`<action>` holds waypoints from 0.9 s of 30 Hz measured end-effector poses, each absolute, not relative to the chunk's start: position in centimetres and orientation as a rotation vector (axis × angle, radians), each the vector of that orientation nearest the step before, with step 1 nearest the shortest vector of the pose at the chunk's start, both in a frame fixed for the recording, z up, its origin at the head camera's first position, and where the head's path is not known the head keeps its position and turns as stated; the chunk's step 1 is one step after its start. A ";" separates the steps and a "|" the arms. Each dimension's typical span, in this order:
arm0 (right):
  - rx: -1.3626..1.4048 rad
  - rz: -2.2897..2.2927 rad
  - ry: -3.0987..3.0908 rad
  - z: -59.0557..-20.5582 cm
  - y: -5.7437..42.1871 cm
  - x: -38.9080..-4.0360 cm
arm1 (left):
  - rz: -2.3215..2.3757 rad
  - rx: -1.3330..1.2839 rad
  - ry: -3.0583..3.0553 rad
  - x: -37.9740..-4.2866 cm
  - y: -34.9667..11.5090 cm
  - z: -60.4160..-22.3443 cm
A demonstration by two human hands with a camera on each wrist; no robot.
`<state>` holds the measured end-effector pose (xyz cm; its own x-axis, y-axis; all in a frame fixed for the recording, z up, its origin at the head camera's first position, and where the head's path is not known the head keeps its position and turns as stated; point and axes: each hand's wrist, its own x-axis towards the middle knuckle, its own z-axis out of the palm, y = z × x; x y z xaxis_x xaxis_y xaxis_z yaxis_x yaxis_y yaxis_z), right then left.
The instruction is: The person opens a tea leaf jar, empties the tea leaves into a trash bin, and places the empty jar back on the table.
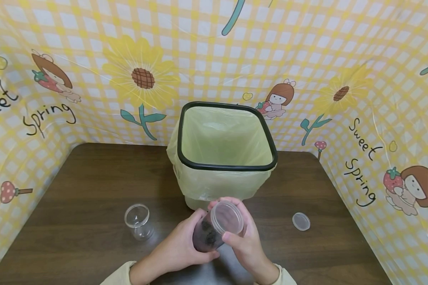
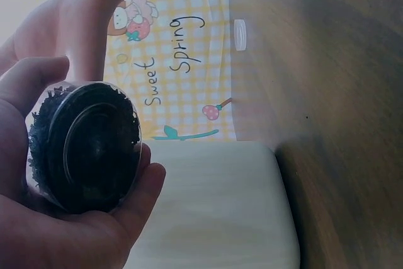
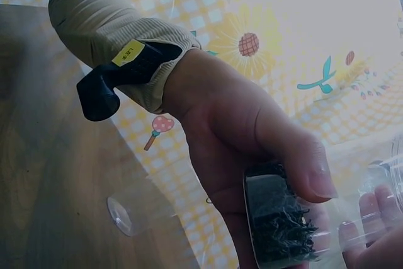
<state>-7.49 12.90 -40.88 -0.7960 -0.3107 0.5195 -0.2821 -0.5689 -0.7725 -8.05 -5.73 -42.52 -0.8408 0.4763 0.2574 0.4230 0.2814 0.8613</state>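
Note:
A clear plastic jar [image 1: 206,232] with dark shreds in its lower part is between my two hands, tilted above the table's front. My left hand [image 1: 183,245] grips it round the lower body; the left wrist view shows its dark-filled base [image 2: 97,149]. My right hand [image 1: 247,241] holds the jar's translucent round top, thumb and fingers round the rim. In the right wrist view the shreds [image 3: 280,231] lie at the base end, and the upper part is see-through. What the shreds are, I cannot tell.
A bin [image 1: 228,182] with a pale yellow-green liner and black rim stands behind my hands. To the left is an uncovered clear jar [image 1: 139,223]; at right a translucent lid [image 1: 301,221] lies on the brown table [image 1: 92,178]. Patterned cloth [image 1: 207,59] surrounds the table's back and sides.

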 end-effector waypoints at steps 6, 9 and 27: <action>-1.009 -2.565 1.461 -40.9 12.9 -7.5 | 1.641 0.869 2.469 -8.0 -5.8 -42.4; -1.003 -2.568 1.492 -41.0 12.8 -7.5 | 1.643 0.874 2.474 -7.9 -5.8 -42.4; -0.937 -2.632 1.541 -41.0 12.2 -7.0 | 1.647 0.879 2.472 -7.7 -5.7 -42.1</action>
